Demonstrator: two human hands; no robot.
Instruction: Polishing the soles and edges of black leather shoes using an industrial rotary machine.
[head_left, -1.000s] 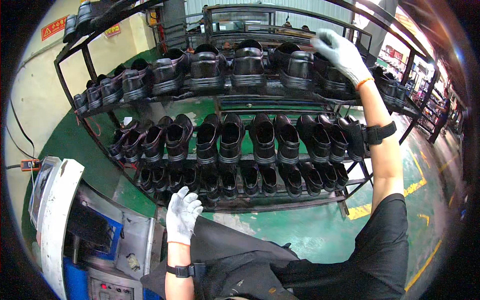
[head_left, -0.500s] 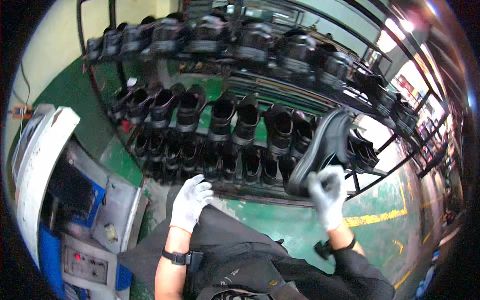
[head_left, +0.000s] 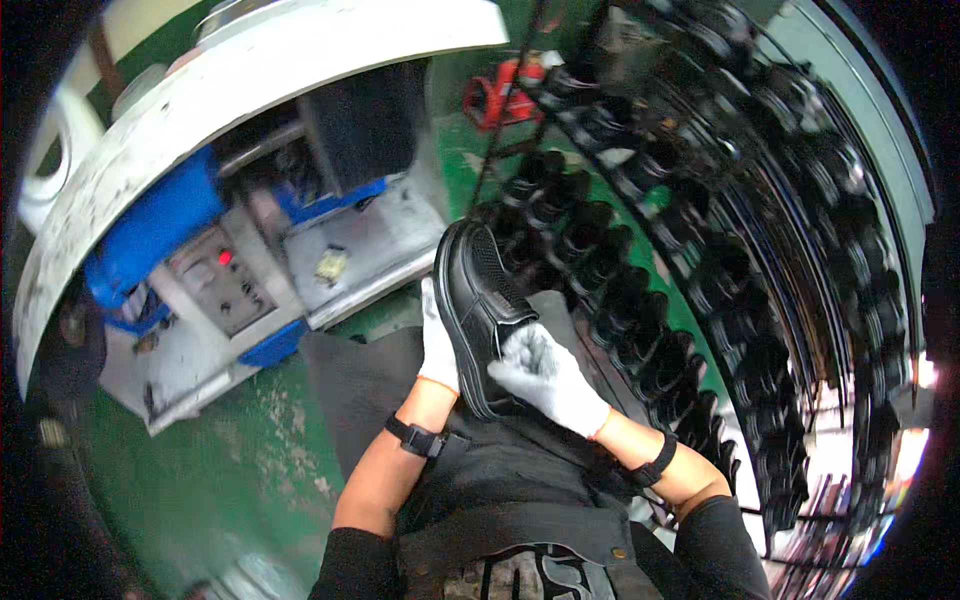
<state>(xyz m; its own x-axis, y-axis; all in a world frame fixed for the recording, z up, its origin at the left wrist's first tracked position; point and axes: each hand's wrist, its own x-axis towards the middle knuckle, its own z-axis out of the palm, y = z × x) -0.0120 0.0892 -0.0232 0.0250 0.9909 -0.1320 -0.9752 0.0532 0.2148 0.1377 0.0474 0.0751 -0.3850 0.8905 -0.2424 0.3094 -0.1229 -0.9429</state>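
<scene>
Since half a second ago I turned from the rack to the machine, and now both hands carry the black shoe [head_left: 480, 315]. My left hand [head_left: 437, 345] is closed along its sole side, my right hand [head_left: 545, 375] wraps its heel from the other side. I think the hold is best kept firm and the shoe kept level, not squeezed. Beyond the shoe stands the white and blue machine [head_left: 215, 255]. To the right of my grip, the metal rack [head_left: 700, 250] holds rows of black shoes.
</scene>
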